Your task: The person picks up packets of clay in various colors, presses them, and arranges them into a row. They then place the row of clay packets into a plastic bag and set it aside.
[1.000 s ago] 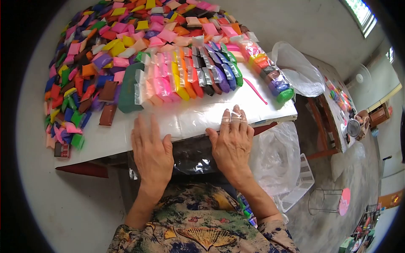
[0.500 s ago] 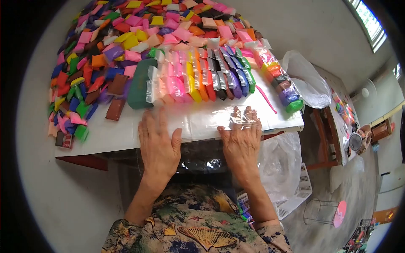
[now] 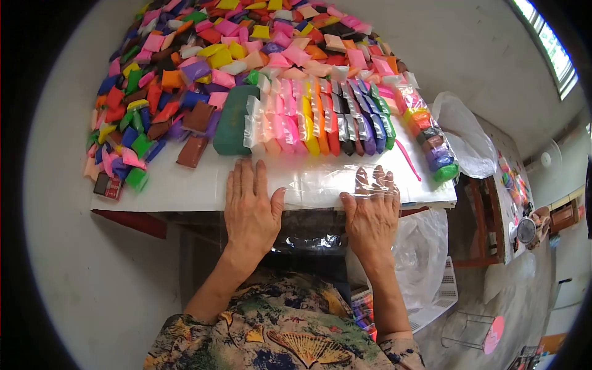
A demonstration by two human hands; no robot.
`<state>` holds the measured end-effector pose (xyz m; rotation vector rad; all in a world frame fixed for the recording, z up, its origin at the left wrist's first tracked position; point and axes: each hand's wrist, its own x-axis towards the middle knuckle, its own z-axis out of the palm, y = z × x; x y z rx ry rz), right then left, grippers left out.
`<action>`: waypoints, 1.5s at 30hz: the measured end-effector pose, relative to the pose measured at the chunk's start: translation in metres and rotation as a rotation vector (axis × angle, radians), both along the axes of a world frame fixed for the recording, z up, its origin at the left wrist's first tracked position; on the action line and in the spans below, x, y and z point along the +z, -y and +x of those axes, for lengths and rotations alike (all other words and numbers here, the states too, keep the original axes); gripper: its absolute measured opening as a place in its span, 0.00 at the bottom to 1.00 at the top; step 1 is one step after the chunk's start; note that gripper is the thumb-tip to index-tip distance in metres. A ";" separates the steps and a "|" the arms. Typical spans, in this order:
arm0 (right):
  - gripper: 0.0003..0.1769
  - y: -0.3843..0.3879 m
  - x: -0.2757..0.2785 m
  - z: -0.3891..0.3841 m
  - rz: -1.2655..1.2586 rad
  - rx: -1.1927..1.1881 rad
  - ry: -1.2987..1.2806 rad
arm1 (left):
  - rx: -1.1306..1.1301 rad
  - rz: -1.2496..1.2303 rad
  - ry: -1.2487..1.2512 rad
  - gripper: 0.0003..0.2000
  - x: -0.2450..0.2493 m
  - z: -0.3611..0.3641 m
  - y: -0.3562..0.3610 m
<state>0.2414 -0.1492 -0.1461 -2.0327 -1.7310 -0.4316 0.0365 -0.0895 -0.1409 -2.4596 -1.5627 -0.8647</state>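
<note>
My left hand (image 3: 251, 206) lies flat near the front edge of the white-covered table (image 3: 203, 196), fingers stretched forward. A clear plastic sheet or bag (image 3: 314, 183) spreads between my hands and hangs over the edge. My right hand (image 3: 372, 209) rests on the table too, its fingertips seen under or against the shiny film. Just beyond my fingers sits a row of small wrapped packets (image 3: 320, 117), graded from peach and pink through yellow, orange, red and black to blue and green. At the row's left end is a dark green block (image 3: 233, 123).
A heap of loose coloured packets (image 3: 203, 61) covers the table's back and left. A filled strip of packets (image 3: 431, 135) lies right, beside a pink stick (image 3: 408, 159). A white plastic bag (image 3: 422, 253) and basket (image 3: 441, 302) stand below; a stool (image 3: 493, 335) is at right.
The view has shifted, so the table sits further right and slightly lower in it. My left hand, blurred before, now rests still; both hands keep about the same place at the edge.
</note>
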 end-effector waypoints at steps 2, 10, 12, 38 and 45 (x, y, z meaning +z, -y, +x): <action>0.34 -0.003 0.000 0.000 0.009 -0.009 0.024 | -0.022 0.031 -0.024 0.27 0.008 0.004 0.003; 0.28 -0.004 -0.006 0.003 0.021 0.072 0.000 | -0.486 0.031 0.028 0.24 0.009 0.077 0.015; 0.27 -0.001 0.000 0.008 0.016 0.065 -0.020 | -0.525 0.012 0.036 0.24 0.010 0.081 0.012; 0.20 -0.086 0.077 0.084 -0.001 -0.074 -0.028 | -0.508 -0.073 -0.052 0.25 0.008 0.076 0.006; 0.21 -0.098 0.077 0.086 -0.062 -0.131 -0.046 | -0.478 -0.052 -0.105 0.24 0.012 0.083 0.010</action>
